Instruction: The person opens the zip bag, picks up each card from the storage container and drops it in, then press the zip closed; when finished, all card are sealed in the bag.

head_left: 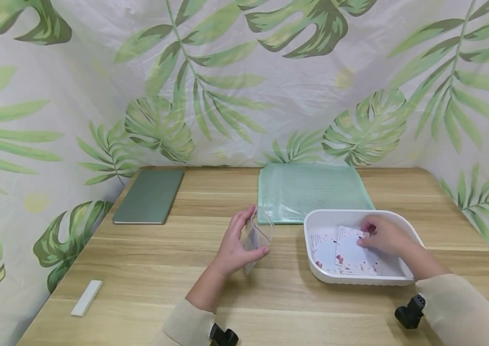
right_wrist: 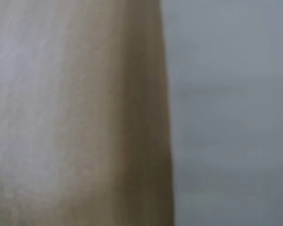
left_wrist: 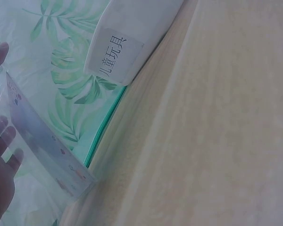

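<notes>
My left hand (head_left: 234, 247) holds a clear zip bag (head_left: 265, 226) by its edges, thumb and fingers spread on either side of its mouth. Inside the bag stands a printed card, seen in the left wrist view as a pale card (left_wrist: 49, 141) with small red figures. My right hand (head_left: 384, 234) reaches into a white plastic basin (head_left: 358, 279) and pinches a white printed card (head_left: 348, 245). Another such card (head_left: 321, 247) lies beneath it in the basin. The right wrist view is blurred and shows only the basin wall (right_wrist: 231, 117) beside the wood.
Behind the basin lies a green mesh pouch (head_left: 309, 192). A dark green notebook (head_left: 151, 196) is at the table's far left. Nearer the front left is a small white bar (head_left: 87, 298). The basin carries a label (left_wrist: 115, 54). A leaf-patterned curtain (head_left: 227, 144) hangs behind the wooden table (head_left: 283, 312).
</notes>
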The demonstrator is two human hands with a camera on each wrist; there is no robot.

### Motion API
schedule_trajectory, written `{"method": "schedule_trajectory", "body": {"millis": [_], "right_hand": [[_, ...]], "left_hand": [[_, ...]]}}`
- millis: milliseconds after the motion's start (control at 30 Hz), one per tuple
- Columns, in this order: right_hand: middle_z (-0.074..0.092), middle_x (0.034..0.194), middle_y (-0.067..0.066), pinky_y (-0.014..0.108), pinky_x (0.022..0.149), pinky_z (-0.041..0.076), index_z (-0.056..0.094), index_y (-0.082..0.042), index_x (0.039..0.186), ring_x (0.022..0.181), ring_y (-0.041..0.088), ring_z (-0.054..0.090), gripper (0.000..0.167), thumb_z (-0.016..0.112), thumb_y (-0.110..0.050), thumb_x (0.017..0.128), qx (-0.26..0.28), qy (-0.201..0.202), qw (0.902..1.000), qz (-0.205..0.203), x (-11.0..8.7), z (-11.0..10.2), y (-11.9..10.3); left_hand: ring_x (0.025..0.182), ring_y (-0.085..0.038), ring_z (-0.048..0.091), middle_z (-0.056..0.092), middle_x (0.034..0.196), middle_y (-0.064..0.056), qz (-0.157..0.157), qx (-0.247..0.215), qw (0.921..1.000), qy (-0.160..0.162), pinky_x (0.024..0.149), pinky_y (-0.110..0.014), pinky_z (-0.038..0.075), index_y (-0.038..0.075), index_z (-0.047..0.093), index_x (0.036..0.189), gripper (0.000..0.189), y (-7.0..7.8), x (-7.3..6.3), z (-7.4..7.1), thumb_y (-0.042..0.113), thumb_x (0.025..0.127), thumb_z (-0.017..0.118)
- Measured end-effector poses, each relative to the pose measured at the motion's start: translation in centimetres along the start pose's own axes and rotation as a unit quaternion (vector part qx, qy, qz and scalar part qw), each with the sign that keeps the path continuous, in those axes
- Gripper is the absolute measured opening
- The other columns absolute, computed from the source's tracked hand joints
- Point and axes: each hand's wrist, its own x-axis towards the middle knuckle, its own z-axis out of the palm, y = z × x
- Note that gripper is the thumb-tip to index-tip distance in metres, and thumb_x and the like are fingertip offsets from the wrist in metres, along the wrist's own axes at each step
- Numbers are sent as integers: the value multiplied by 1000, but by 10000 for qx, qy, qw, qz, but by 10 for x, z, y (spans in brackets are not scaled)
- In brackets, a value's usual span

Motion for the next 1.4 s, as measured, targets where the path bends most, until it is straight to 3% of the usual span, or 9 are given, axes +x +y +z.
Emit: {"method": "schedule_trajectory", "body": {"millis": [167,400,533,700,833,967,1033,1167,1400], "right_hand": [[59,79,4,29,65,44,60,-3,91,76,18,54,20,69,-21,90,502,-63,9982,328,-2,-14,-1],[71,88,8,27,69,58,55,14,116,76,13,66,31,59,-8,95,1793,-336,9830,227,-12,-31,-12],[69,87,5,24,70,58,54,15,120,75,8,66,35,58,-11,96,2156,135,9762,173,-22,-41,-30],[68,78,-15,21,66,56,61,11,115,72,1,65,34,62,-17,96,2475,1272,9604,107,-37,-40,-65],[67,75,-20,21,63,55,70,1,107,69,1,65,25,68,-18,92,3119,2044,9279,61,-42,-30,-100],[71,76,-13,20,64,56,73,-12,95,68,2,68,7,71,-12,88,4072,2397,8813,-22,-40,-19,-134],[71,74,-11,21,65,57,73,-9,95,67,3,69,8,71,-8,88,4305,2465,8683,-59,-38,-12,-149],[69,72,-13,21,68,57,69,5,105,68,3,69,22,70,-9,88,4241,2440,8721,48,-36,1,-170],[69,75,-1,21,68,58,70,3,102,68,4,68,18,69,-8,89,3902,2364,8896,205,-36,10,-185]], "left_hand": [[128,-28,45,45,142,-13,-10,31,10000,12,107,-55,35,13,37,151,96,1,0,0,22,67,83],[129,-28,44,44,143,-12,-104,-7,9999,-20,107,-55,35,14,37,151,96,2,-1,-1,22,68,83],[129,-28,44,44,143,-12,-133,1,9999,-29,107,-55,35,15,37,151,96,2,-1,0,22,68,83],[128,-27,44,45,142,-12,-147,23,9999,-21,107,-55,35,15,37,151,95,2,0,0,22,68,83],[128,-27,44,45,141,-12,-118,64,9999,-21,105,-55,36,13,38,150,95,2,0,0,23,68,84],[126,-27,45,45,140,-13,-107,142,9998,6,103,-54,38,10,38,150,96,1,-1,1,23,67,85],[125,-26,46,46,139,-13,-117,171,9998,24,103,-54,38,11,38,150,96,2,-1,1,24,67,85],[125,-28,47,46,139,-12,-96,243,9997,36,103,-53,38,15,39,150,95,2,-1,2,24,68,85],[126,-33,46,47,139,-13,-48,318,9994,92,103,-54,37,13,39,150,95,2,0,2,22,68,85]]}}
